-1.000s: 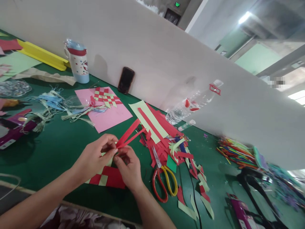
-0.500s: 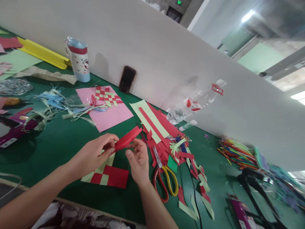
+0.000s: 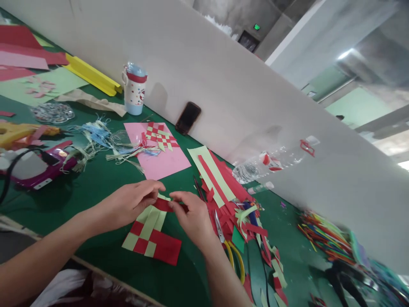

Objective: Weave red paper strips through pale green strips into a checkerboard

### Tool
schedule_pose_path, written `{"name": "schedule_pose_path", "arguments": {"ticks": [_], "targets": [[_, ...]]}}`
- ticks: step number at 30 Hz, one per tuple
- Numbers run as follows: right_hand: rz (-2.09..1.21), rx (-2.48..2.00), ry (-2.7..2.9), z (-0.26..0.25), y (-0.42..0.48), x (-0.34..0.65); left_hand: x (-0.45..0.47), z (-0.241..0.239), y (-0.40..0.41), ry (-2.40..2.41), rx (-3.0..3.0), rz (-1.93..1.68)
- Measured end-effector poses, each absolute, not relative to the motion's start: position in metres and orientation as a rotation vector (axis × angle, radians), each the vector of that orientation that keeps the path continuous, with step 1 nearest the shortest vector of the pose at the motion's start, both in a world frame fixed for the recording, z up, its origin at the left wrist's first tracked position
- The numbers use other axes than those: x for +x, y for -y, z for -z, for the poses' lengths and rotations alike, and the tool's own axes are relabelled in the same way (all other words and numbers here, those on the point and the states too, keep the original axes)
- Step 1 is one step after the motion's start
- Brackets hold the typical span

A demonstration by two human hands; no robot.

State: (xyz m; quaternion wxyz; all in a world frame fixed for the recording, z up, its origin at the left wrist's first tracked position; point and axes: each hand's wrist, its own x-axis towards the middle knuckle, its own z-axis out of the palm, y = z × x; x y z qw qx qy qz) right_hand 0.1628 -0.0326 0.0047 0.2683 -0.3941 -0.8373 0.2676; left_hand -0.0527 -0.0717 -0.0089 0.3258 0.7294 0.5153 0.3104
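Observation:
My left hand (image 3: 140, 200) and my right hand (image 3: 190, 213) are close together in the middle of the view, each pinching an end of a red paper strip (image 3: 162, 205). A narrow pale green edge shows along the top of the strip. Right below the hands, a woven piece of red and pale green paper (image 3: 140, 246) lies on the table, with a plain red flap (image 3: 168, 247) on its right. Pale green strips (image 3: 150, 221) run up from the weave towards my fingers. My fingertips partly hide the strip's ends.
Scissors with yellow and red handles (image 3: 236, 256) lie right of my right forearm, beside red paper scraps (image 3: 227, 217). A pink sheet (image 3: 159, 164) bears another woven piece (image 3: 159, 135). A phone (image 3: 188, 118), cup (image 3: 134, 91) and plastic bottle (image 3: 255, 168) stand along the wall.
The red strip has come down to the woven piece and lies more level. My right hand has closed from loosely spread fingers into a pinch on it. The camera has turned left.

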Motion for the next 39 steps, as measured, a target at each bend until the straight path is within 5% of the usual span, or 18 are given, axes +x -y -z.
{"name": "schedule_pose_path", "arguments": {"ticks": [9,17,39], "targets": [[-1.339,-1.408,1.472,0.018,0.053,0.174,-0.063,0.046,0.089,-1.682,1.972,-0.675],[-1.916,-1.124,1.046,0.047,0.078,0.141,-0.048,0.056,0.102,-1.742,2.054,-0.408],[-1.935,-0.951,0.787,0.07,0.088,0.141,-0.04,0.061,0.061,-1.818,2.088,-0.4]]}}
